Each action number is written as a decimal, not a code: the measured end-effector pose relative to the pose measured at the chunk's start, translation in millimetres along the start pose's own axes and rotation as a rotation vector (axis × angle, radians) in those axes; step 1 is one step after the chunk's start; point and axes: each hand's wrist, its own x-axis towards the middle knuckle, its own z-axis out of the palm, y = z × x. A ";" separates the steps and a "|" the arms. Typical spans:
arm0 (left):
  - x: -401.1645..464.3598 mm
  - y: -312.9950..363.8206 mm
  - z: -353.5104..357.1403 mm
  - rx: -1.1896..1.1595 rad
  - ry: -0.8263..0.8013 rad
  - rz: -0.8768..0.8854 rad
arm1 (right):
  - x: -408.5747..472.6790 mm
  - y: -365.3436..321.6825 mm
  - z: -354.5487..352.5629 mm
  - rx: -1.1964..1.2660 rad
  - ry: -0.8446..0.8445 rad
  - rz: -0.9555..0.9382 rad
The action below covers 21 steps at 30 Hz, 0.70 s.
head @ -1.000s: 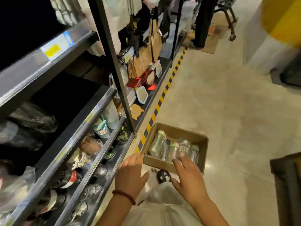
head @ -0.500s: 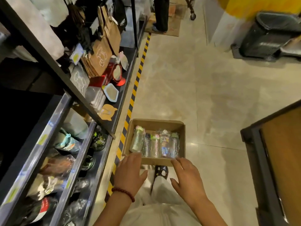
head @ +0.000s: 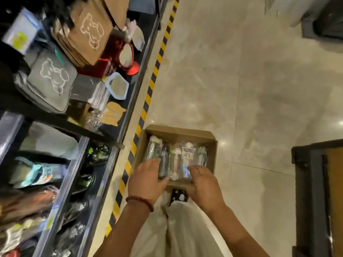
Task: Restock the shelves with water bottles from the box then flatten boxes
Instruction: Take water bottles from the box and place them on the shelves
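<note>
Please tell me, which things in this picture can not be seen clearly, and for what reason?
- Head view: the near ends of the water bottles are covered by the left hand and right hand.
- Whether either hand already grips a bottle: fingertips are blurred, cannot tell.
- Bottle labels: too small and blurred to read.
- Lower shelves at left: motion blur smears the goods.
- The box: its near wall is mostly behind the hands.
</note>
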 end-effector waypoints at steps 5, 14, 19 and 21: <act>88.5 -24.4 61.2 0.027 -0.108 -0.087 | 85.2 49.0 66.5 0.261 -0.094 0.168; 242.2 -103.5 223.8 0.022 -0.266 -0.179 | 204.7 150.2 237.8 0.448 -0.228 0.446; 304.4 -146.0 302.0 0.036 -0.257 -0.299 | 263.0 189.1 305.0 0.440 -0.246 0.566; 321.4 -157.4 322.9 0.142 -0.185 -0.297 | 278.6 201.5 326.9 0.419 -0.227 0.638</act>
